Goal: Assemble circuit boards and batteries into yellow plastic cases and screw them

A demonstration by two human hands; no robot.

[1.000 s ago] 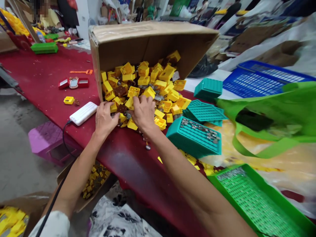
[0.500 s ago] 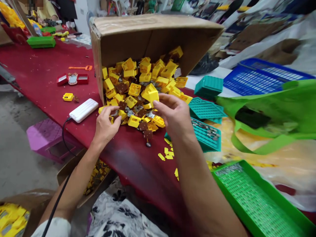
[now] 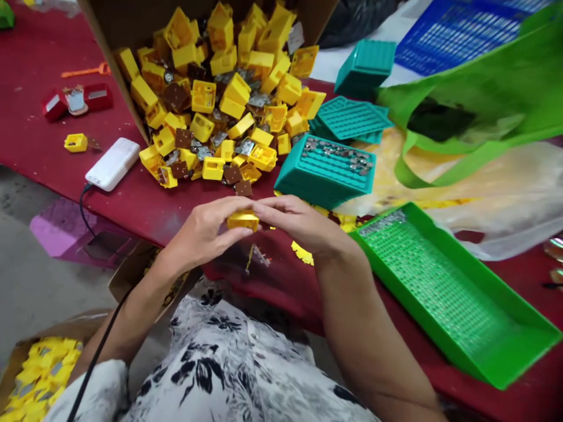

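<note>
A small yellow plastic casing (image 3: 243, 220) is held over the near edge of the red table. My left hand (image 3: 204, 234) pinches it, thumb below and fingers along the top. From the other side, my right hand (image 3: 303, 225) has its fingers closed against the casing's right end, meeting the left fingertips. Beneath it dangles a thin yellow wire with a small pale part (image 3: 259, 256), blurred. Just beyond my hands, a heap of similar yellow casings (image 3: 203, 97), mixed with brown plates and metal bits, spills from a cardboard box (image 3: 100, 35) lying on its side.
Right of the heap stand teal ribbed trays (image 3: 325, 179), one with small metal discs on top. A long green tray (image 3: 440, 293) lies at right, beside a green bag (image 3: 466, 117). A white power bank (image 3: 113, 164) with a black cable sits left.
My right hand has brought a yellow casing from the heap back toward me. Both hands have come together on it near the table edge. The view has tilted down.
</note>
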